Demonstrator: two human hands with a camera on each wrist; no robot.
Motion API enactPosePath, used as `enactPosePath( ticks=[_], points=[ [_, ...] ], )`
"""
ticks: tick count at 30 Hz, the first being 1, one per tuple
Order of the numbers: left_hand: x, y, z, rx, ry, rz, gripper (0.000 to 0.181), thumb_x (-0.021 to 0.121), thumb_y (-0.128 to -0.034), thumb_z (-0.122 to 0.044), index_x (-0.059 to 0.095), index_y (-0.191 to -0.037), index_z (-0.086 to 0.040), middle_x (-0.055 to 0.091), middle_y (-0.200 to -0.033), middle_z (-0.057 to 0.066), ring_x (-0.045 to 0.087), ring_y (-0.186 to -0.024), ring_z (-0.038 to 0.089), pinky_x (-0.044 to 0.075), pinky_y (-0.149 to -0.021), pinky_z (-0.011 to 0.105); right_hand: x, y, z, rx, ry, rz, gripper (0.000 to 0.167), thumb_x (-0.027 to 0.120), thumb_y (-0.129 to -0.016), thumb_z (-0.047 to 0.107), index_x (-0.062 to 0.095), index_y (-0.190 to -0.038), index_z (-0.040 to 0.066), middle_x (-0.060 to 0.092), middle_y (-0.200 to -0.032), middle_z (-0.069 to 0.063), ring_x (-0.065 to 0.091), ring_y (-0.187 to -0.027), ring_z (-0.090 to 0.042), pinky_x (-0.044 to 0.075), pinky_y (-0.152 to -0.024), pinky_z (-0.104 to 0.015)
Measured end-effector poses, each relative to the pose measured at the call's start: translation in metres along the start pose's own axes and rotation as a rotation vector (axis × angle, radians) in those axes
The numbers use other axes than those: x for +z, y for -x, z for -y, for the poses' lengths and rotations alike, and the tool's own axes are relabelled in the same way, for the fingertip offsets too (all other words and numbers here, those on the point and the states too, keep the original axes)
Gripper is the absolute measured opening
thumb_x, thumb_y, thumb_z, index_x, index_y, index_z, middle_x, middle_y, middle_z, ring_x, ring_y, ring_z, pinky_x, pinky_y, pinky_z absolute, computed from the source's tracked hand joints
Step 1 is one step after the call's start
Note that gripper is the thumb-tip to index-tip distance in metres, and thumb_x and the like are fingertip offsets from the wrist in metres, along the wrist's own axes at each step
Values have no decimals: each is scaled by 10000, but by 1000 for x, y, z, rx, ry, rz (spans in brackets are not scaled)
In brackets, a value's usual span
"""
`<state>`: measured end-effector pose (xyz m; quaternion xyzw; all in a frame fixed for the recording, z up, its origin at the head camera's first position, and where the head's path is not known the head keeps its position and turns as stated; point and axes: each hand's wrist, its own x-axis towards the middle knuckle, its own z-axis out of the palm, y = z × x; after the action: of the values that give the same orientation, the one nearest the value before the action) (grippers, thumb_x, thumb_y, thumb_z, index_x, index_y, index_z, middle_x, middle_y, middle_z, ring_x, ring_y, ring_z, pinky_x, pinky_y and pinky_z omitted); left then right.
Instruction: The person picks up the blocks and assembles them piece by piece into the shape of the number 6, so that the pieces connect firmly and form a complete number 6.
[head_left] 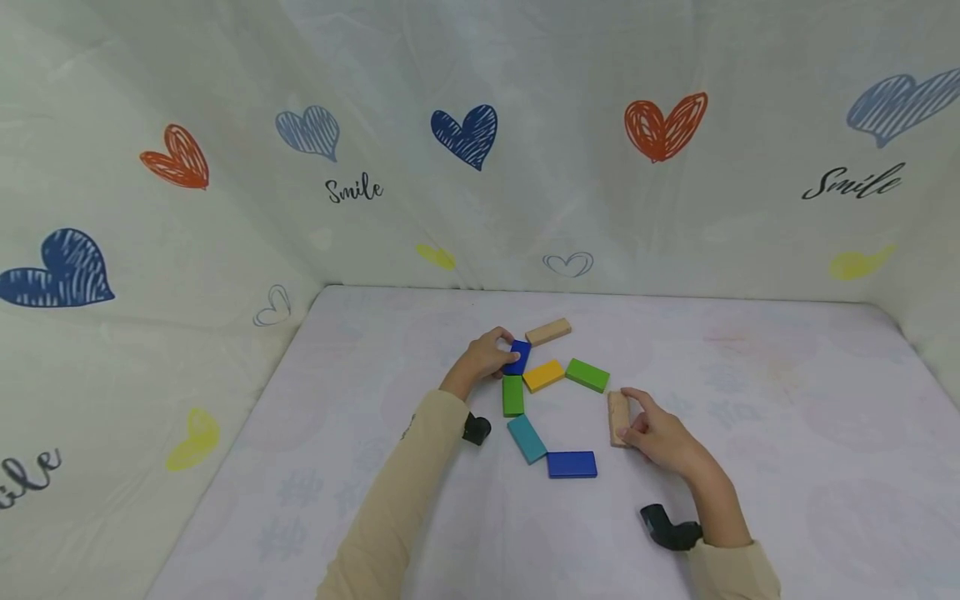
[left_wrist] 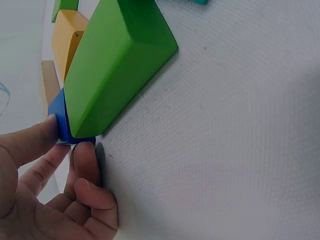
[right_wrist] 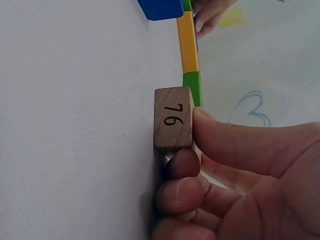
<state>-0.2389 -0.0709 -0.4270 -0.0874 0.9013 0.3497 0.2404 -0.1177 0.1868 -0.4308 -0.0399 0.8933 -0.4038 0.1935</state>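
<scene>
In the head view my left hand (head_left: 483, 357) pinches a blue block (head_left: 518, 357) between thumb and fingers. Against its lower end lies a green block (head_left: 512, 396), which fills much of the left wrist view. My right hand (head_left: 660, 433) grips a plain wooden block (head_left: 618, 419) by its long sides. The right wrist view shows the number 76 on the end of that wooden block (right_wrist: 173, 120). Between the hands lie a yellow block (head_left: 543, 376) and a second green block (head_left: 587, 375), corners touching or nearly so.
Beyond the left hand lies another wooden block (head_left: 548, 332), tilted. Nearer the front are a teal block (head_left: 527, 439) and a second blue block (head_left: 572, 464). All lie on a white cloth-covered table (head_left: 787, 433), with a heart-printed curtain (head_left: 540, 208) behind.
</scene>
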Motion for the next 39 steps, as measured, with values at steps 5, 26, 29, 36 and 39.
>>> enactPosePath(
  ticks=[5, 26, 29, 36, 39],
  points=[
    [0, 0, -1, -6, 13, 3, 370, 592, -916, -277, 496, -1258, -173, 564, -1058, 119, 494, -625, 158, 405, -578, 219, 2, 1, 0, 23, -14, -18, 622, 585, -882, 98, 238, -1378, -46, 540, -762, -80, 477, -617, -165, 387, -567, -299],
    [-1, 0, -2, -12, 10, 11, 366, 582, -923, -275, 490, -1264, -181, 536, -1123, 130, 502, -641, 153, 416, -575, 212, 10, 3, 6, 104, 36, -66, 678, 663, -844, 300, 290, -1287, -53, 503, -828, -111, 456, -703, -186, 356, -575, -282],
    [-1, 0, -1, -5, 9, 14, 368, 583, -922, -274, 489, -1265, -177, 540, -1130, 132, 502, -642, 153, 417, -578, 212, 10, 3, 6, 103, 46, -60, 673, 664, -841, 318, 298, -1287, -30, 499, -826, -112, 454, -706, -188, 353, -576, -282],
    [-1, 1, -2, -6, 7, 10, 367, 583, -922, -272, 491, -1263, -175, 536, -1139, 136, 508, -641, 151, 424, -579, 210, 11, 4, 6, 63, 52, -52, 654, 663, -837, 312, 314, -1283, -14, 490, -802, -106, 445, -683, -186, 345, -569, -284],
    [-1, 1, -2, -10, 8, 9, 370, 584, -922, -274, 489, -1265, -175, 538, -1129, 134, 507, -644, 153, 423, -582, 211, 12, 5, 6, 51, 55, -53, 647, 667, -834, 313, 321, -1276, -10, 483, -792, -99, 439, -673, -183, 340, -567, -284]
  ],
)
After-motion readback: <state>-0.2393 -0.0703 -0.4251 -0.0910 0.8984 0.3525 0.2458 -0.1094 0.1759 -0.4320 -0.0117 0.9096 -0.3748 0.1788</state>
